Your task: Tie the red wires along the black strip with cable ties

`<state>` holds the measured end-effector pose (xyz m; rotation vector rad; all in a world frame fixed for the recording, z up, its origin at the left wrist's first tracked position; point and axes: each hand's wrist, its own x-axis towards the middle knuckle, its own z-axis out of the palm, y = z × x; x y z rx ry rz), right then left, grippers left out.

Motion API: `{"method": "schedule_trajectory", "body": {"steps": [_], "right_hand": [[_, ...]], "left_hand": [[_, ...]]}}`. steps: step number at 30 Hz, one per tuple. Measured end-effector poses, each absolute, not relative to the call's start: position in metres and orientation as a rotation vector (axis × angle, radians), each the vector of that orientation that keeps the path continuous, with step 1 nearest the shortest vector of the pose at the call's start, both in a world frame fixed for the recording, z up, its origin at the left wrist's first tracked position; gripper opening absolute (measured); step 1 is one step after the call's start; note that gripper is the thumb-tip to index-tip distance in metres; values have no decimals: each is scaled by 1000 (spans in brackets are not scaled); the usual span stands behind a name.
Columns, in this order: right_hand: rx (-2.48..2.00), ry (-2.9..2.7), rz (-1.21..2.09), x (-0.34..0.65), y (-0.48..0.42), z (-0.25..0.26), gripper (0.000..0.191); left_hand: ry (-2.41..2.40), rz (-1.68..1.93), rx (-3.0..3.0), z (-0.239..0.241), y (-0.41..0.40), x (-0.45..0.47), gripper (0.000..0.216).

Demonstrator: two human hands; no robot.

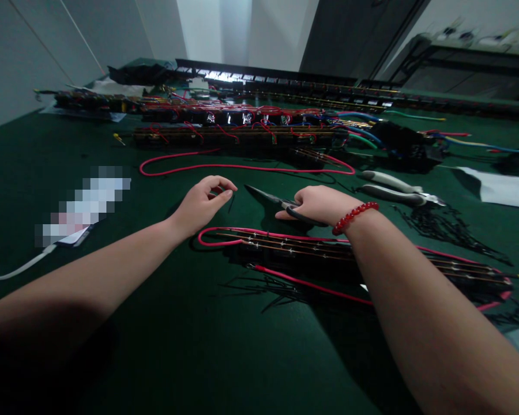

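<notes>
The left hand (203, 204) has its thumb and pointing finger pressed together on a thin, dark, bendy strip (230, 204). The strip hangs down from the fingertips. The right hand (322, 204) is curled around the black handles of a pair of scissors with dark metal blades (266, 196). The blades look closed, and their tip points at the left fingertips, near them but not touching. A bracelet of shiny red beads (355, 218) goes around the right wrist.

Just below the right hand, closer to the person, lies a long black bar with thin copper-coloured rods (303, 249). The right arm crosses over it. A thick red wire (311, 283) runs along it. More thin dark strips (281, 286) lie messily by its near side.

Past both hands, a long red wire (303, 171) lies in a loop. Farther off is a row of black bars with red wires (237, 135). To the right of the right hand are pliers with grey handles (398, 187). Left of the left hand, a flat, pale thing (84, 204) is too blurry to name. Everything sits on a dark green table (190, 340).
</notes>
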<state>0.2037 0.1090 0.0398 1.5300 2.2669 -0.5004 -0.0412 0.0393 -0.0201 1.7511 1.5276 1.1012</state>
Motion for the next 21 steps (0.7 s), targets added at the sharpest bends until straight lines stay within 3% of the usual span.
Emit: {"method": "schedule_trajectory", "body": {"steps": [10, 21], "right_hand": [[1498, 2334, -346, 207, 107, 41, 33], [1529, 2475, -190, 206, 108, 31, 30]], "left_hand": [[1513, 1074, 1761, -18, 39, -41, 16], [1477, 1081, 1887, -17, 36, -40, 15]]}}
